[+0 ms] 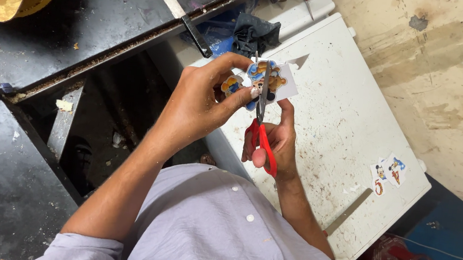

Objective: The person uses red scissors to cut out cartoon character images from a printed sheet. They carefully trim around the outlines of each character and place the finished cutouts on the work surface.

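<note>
Left hand (203, 101) pinches sticker sheet (265, 82); right hand (276, 143) grips scissors (261, 121), blades seemingly pointing away.

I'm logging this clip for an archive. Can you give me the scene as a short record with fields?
left hand: holds a cartoon picture cutout by its edge
right hand: works red-handled scissors, blades against the cutout
surface: white scuffed board
finished pieces: small cartoon cutouts lying on the board to the right
clothing: pale lilac buttoned shirt
left side: dark dusty bench
</note>
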